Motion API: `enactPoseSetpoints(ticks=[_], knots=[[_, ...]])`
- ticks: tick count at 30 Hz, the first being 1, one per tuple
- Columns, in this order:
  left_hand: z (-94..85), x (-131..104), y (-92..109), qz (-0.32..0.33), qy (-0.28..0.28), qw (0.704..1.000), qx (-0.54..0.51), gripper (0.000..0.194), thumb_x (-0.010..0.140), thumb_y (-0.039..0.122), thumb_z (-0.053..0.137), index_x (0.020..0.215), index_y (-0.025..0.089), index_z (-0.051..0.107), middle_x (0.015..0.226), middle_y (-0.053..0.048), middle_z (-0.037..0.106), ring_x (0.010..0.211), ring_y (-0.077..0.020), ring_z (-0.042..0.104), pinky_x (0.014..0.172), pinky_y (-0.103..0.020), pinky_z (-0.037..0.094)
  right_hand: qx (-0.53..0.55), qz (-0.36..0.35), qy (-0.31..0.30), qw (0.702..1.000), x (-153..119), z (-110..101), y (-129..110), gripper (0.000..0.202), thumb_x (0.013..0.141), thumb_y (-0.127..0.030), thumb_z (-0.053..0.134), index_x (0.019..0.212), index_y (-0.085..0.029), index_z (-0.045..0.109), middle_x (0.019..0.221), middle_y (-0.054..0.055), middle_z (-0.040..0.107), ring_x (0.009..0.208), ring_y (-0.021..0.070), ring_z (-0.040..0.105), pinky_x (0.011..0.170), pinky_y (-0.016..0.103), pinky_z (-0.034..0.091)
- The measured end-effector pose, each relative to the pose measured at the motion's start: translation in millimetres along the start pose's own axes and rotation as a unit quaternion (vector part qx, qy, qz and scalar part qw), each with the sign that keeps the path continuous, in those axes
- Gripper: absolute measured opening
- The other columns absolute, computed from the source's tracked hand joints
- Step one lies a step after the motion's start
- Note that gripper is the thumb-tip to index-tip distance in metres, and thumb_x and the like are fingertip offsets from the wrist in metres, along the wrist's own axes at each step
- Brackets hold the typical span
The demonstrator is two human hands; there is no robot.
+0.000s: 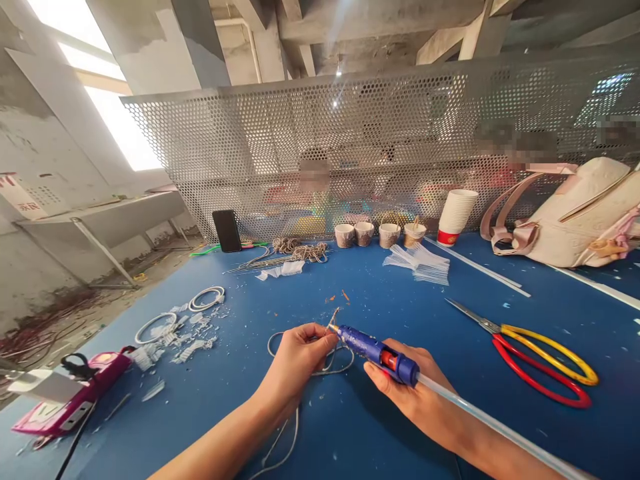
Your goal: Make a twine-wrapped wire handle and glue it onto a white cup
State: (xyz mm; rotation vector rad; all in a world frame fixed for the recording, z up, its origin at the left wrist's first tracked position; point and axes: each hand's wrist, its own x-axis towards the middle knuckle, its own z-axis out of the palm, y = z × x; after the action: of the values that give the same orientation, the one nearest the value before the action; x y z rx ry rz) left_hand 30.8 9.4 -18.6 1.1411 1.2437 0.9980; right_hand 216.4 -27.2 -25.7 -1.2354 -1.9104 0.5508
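My right hand (413, 383) is wrapped round a blue glue gun (367, 347), with a long clear glue stick (480, 413) running out of its rear. The gun's nozzle points left, at the fingertips of my left hand (305, 350). Those fingers are pinched on a thin cord, whose short twisted end (335, 316) sticks up by the nozzle. Loops of grey cord (334, 371) lie on the blue table beneath and trail toward the near edge. Whether the nozzle touches the cord cannot be made out.
Scissors (495, 328) lie at right. A pink power strip (75, 400), cable rings (206, 299) and plastic scraps are at left. Behind stand a phone (227, 231), cord bundles (307, 252), small cups (389, 235), stacked paper cups (456, 217), a bag (565, 220) and a perforated screen (280, 133).
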Motion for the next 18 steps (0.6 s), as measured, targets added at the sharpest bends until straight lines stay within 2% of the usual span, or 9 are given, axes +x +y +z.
enactPoseSetpoints(ticks=[2, 7, 11, 13, 15, 18], knots=[[-0.3, 0.2, 0.3, -0.001, -0.001, 1.0, -0.002, 0.026, 0.062, 0.038, 0.07, 0.064, 0.014, 0.062, 0.043, 0.009, 0.036, 0.042, -0.0056, 0.024, 0.044, -0.021, 0.016, 0.012, 0.005, 0.011, 1.0, 0.1, -0.7, 0.2, 0.027, 0.086, -0.043, 0.047, 0.07, -0.025, 0.059, 0.054, 0.0, 0.06, 0.047, 0.0164, 0.055, 0.052, 0.026, 0.046], [-0.5, 0.0, 0.7, -0.005, 0.004, 1.0, -0.003, 0.027, 0.06, 0.04, 0.071, 0.063, 0.015, 0.061, 0.042, 0.01, 0.035, 0.041, -0.0055, 0.024, 0.044, -0.021, 0.015, 0.053, 0.032, -0.005, 0.998, -1.3, -3.6, -1.8, 0.027, 0.083, -0.045, 0.052, 0.067, -0.024, 0.059, 0.052, -0.001, 0.056, 0.049, 0.0159, 0.054, 0.052, 0.026, 0.044], [-0.3, -1.3, 2.1, -0.005, 0.021, 1.0, 0.004, 0.027, 0.06, 0.04, 0.071, 0.063, 0.015, 0.061, 0.043, 0.008, 0.039, 0.042, -0.0061, 0.028, 0.044, -0.021, 0.016, 0.09, 0.17, 0.015, 0.981, 8.5, -8.3, 8.9, 0.043, 0.082, -0.057, 0.046, 0.064, -0.021, 0.06, 0.048, -0.002, 0.051, 0.046, 0.0146, 0.051, 0.046, 0.025, 0.041], [0.2, -2.3, 3.8, -0.008, 0.024, 1.0, 0.006, 0.027, 0.06, 0.04, 0.071, 0.062, 0.014, 0.061, 0.043, 0.008, 0.04, 0.042, -0.0059, 0.028, 0.044, -0.02, 0.017, 0.073, 0.221, 0.012, 0.973, 18.8, -9.5, 20.6, 0.047, 0.082, -0.06, 0.043, 0.069, -0.02, 0.064, 0.054, 0.0, 0.056, 0.052, 0.0163, 0.055, 0.05, 0.026, 0.043], [0.7, -3.1, 5.3, -0.012, 0.019, 1.0, 0.003, 0.026, 0.059, 0.039, 0.071, 0.061, 0.014, 0.061, 0.043, 0.009, 0.039, 0.042, -0.0054, 0.027, 0.044, -0.02, 0.017, 0.028, 0.219, 0.007, 0.975, 29.5, -8.5, 32.4, 0.044, 0.081, -0.058, 0.044, 0.079, -0.021, 0.067, 0.069, 0.002, 0.065, 0.065, 0.0199, 0.06, 0.059, 0.029, 0.046], [1.0, -4.0, 6.5, -0.009, 0.014, 1.0, -0.004, 0.025, 0.058, 0.037, 0.072, 0.061, 0.015, 0.061, 0.042, 0.009, 0.038, 0.042, -0.0053, 0.027, 0.044, -0.02, 0.016, -0.042, 0.183, -0.011, 0.982, 40.3, -4.0, 44.0, 0.038, 0.08, -0.053, 0.045, 0.085, -0.022, 0.067, 0.082, 0.005, 0.068, 0.08, 0.0242, 0.062, 0.07, 0.033, 0.047]])
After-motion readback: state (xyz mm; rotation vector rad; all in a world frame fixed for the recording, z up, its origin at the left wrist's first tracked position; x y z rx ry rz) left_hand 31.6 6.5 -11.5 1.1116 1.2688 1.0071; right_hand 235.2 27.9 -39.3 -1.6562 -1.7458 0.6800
